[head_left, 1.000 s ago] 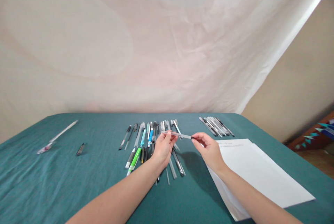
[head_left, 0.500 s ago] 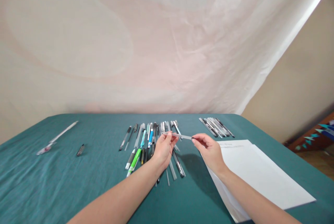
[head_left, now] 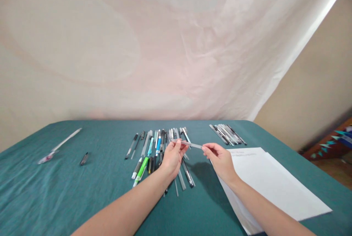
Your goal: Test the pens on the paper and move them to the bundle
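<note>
A slim translucent pen [head_left: 194,145] is held level above the table between my two hands. My left hand [head_left: 173,157] pinches its left part between thumb and fingers, and the end shows past the thumb. At the other end, my right hand [head_left: 219,159] closes its fingertips on the tip, which they hide. Below and behind my left hand lies a spread of pens and pen parts, among them a green marker [head_left: 141,171], a blue pen [head_left: 158,145] and a clear pen with a dark end [head_left: 188,173]. My left wrist covers part of them.
White paper sheets [head_left: 275,184] lie under and beside my right forearm. A row of pens [head_left: 228,134] rests at the back right. On the left are a short dark pen piece [head_left: 84,159] and a long white stick with a clear wrapper [head_left: 62,145]. Green cloth [head_left: 110,192] covers the table.
The dark bit at the pen's right end, visible beside my right fingertips before, is now covered by them. Both hands stay in nearly the same place.
</note>
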`<state>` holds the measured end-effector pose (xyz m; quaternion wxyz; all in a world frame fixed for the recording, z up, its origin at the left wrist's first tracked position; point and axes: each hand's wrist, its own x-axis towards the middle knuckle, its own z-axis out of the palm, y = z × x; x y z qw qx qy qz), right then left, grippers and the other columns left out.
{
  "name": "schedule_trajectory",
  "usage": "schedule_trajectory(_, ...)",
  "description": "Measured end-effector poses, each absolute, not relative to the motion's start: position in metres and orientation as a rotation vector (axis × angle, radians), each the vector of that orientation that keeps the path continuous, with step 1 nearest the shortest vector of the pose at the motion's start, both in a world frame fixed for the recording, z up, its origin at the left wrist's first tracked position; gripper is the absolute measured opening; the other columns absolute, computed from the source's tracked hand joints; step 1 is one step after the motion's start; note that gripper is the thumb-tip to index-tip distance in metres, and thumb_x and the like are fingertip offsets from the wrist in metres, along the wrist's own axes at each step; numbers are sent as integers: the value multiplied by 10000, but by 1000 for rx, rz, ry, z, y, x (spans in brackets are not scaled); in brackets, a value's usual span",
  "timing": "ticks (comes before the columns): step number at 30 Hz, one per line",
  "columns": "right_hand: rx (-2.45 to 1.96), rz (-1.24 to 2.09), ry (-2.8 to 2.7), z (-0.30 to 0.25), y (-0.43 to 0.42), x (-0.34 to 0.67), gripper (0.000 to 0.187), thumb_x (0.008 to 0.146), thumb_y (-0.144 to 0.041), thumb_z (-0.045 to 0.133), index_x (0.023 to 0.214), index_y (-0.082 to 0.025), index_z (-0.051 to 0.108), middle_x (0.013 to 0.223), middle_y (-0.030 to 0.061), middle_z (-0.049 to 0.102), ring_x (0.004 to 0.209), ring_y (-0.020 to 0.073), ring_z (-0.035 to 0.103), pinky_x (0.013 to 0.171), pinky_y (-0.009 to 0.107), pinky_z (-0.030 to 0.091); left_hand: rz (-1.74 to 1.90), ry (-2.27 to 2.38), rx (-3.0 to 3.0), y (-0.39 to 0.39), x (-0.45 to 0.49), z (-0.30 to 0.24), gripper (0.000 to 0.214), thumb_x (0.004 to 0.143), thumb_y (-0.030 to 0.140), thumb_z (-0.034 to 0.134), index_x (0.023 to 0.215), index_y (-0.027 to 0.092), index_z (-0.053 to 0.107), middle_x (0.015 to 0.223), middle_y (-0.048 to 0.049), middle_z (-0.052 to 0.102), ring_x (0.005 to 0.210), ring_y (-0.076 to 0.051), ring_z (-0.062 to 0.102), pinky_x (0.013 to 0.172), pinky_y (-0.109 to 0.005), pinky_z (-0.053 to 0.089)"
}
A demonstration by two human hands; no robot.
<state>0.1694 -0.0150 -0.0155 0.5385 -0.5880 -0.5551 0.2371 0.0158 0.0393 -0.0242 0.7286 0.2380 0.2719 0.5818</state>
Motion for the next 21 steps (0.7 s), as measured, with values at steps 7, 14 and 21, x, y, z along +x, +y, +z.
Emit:
schedule_trajectory(7,-1370,581,-1340,-16,-15,169,296,766,-435,559,856,-160,621,666,33,645,596,158,591,562,266,475,1289,602,525,40,16,-25,94,859,78,449,820,113,527,775,-64,634,749,-108,617,796,-267,494)
schedule_trajectory(14,-1332,402,-1488,-18,-16,170,229,805,-356,523,908,-178,623,810,56,645,691,170,590,646,299,483,1311,610,522,41,15,-25,101,860,89,456,795,120,526,775,-55,630,751,-101,616,800,-262,494)
schedule_trajectory(21,-1275,152,-1669,-16,-16,172,184,849,-302,465,910,-210,612,845,56,617,724,171,577,661,301,479,1311,608,525,41,15,-25,105,853,104,478,762,123,527,761,-52,628,744,-101,613,815,-273,489)
